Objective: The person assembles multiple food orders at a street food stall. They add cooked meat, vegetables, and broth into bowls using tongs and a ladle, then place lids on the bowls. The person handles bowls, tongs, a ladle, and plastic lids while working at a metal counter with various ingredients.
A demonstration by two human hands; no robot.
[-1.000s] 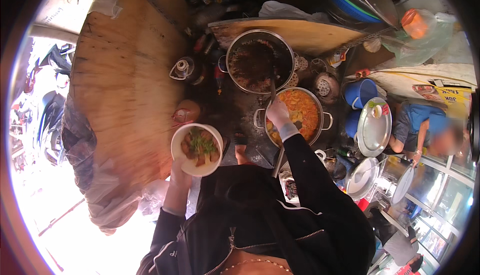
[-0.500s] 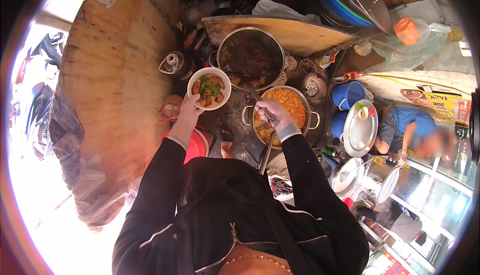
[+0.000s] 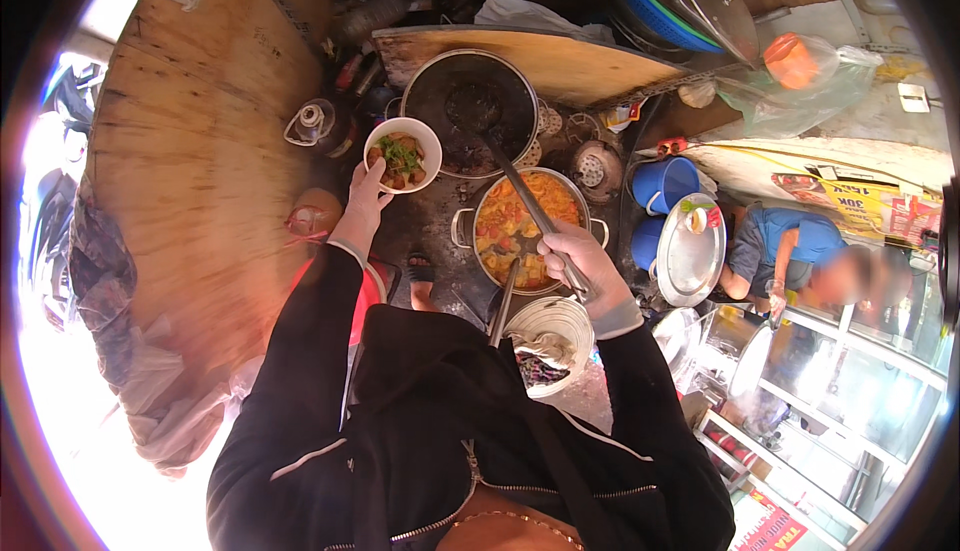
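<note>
My left hand (image 3: 365, 203) pinches one white bowl (image 3: 431, 151), upper centre, holding brown chunks (image 3: 398, 181) and green herbs (image 3: 405, 158). My right hand (image 3: 588, 263), centre right, closes around one ladle (image 3: 525, 198). Dark floor (image 3: 428, 219); wood panel (image 3: 200, 161) at left; two pots (image 3: 420, 91) upper middle, two blue buckets (image 3: 665, 185) right.

Your left hand (image 3: 366, 203) holds up a round white bowl (image 3: 411, 128) of brownish food (image 3: 400, 177) topped with chopped green herbs (image 3: 403, 157). Your right hand (image 3: 588, 266) grips a long-handled dark metal ladle (image 3: 526, 195), its head within the rim of a large round metal pot (image 3: 502, 73); its handle crosses above a two-handled metal pot (image 3: 540, 170) of chunky orange stew (image 3: 500, 226).
</note>
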